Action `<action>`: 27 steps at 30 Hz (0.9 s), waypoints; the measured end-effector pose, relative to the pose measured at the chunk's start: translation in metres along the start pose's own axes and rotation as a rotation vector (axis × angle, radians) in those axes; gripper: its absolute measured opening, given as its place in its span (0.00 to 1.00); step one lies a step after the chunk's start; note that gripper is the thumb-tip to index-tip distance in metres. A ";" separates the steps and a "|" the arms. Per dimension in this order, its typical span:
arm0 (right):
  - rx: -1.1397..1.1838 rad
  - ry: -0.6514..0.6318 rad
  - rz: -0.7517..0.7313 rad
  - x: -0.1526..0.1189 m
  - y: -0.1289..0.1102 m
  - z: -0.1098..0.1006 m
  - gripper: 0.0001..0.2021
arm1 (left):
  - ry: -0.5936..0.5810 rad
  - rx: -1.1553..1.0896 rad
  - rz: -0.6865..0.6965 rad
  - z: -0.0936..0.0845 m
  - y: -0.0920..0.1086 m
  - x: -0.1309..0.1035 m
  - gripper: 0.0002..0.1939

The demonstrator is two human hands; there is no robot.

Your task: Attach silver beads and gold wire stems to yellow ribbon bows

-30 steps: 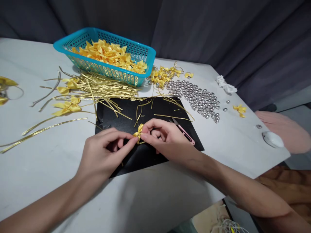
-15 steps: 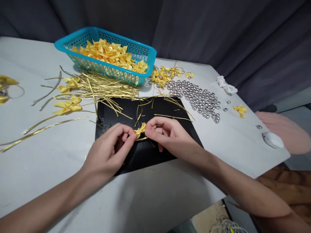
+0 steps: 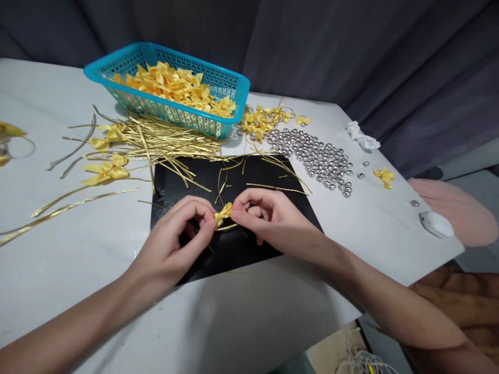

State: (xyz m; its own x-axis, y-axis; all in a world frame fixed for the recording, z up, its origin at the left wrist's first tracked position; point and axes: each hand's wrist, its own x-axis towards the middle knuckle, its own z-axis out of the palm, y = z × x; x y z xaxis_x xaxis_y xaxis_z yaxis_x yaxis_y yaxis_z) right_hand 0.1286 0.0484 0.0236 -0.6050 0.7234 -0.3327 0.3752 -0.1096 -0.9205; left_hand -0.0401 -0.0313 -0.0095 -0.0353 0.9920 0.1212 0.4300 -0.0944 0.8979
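Between my two hands, over a black mat (image 3: 241,249), is a small yellow ribbon bow (image 3: 223,213). My left hand (image 3: 183,228) pinches its left end between thumb and forefinger. At the bow's right end, the thumb and forefinger of my right hand (image 3: 265,213) are pressed together in a pinch. A gold twist tie (image 3: 226,227) curves just under the bow; where its ends go is hidden by my fingers. Cut gold ties (image 3: 222,187) lie on the mat beyond my hands.
A blue basket (image 3: 163,106) of yellow bows stands at the back. Before it lies a heap of gold ties (image 3: 171,140), with loose bows (image 3: 105,170) to the left. Silver beads (image 3: 312,156) spread on the right, near finished-looking bows (image 3: 261,122) and a white computer mouse (image 3: 436,224).
The bow has turned slightly, showing its yellow loops more plainly. My left hand has shifted a little left and down; both hands keep their pinches. The whole view has drifted slightly.
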 end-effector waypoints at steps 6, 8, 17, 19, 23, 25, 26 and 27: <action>-0.033 -0.008 -0.036 -0.002 0.000 -0.003 0.06 | -0.008 -0.014 -0.021 0.000 -0.002 0.000 0.10; -0.054 0.018 -0.032 -0.002 -0.002 -0.004 0.06 | 0.008 0.000 -0.024 0.000 -0.004 0.000 0.10; 0.012 -0.088 0.039 -0.004 0.000 -0.003 0.05 | -0.038 -0.110 -0.074 0.000 0.000 0.003 0.10; 0.067 -0.111 0.048 -0.004 0.001 -0.003 0.05 | 0.005 -0.150 -0.120 0.000 0.003 0.003 0.09; 0.127 -0.121 0.071 -0.003 0.001 -0.003 0.08 | 0.088 -0.200 -0.188 0.001 0.004 0.002 0.07; 0.145 -0.103 0.064 -0.003 0.000 -0.002 0.09 | 0.104 -0.193 -0.190 0.001 0.003 0.001 0.06; 0.153 -0.093 0.055 -0.003 0.001 -0.002 0.09 | 0.114 -0.185 -0.185 0.002 0.003 0.001 0.05; 0.160 -0.085 0.045 -0.002 0.001 -0.001 0.09 | 0.127 -0.175 -0.176 0.002 0.002 0.000 0.05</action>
State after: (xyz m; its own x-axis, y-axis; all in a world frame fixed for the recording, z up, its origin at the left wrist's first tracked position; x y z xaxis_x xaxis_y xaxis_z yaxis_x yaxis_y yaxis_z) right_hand 0.1312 0.0473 0.0239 -0.6498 0.6561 -0.3837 0.2904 -0.2522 -0.9231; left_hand -0.0373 -0.0310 -0.0081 -0.2129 0.9771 -0.0013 0.2455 0.0547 0.9679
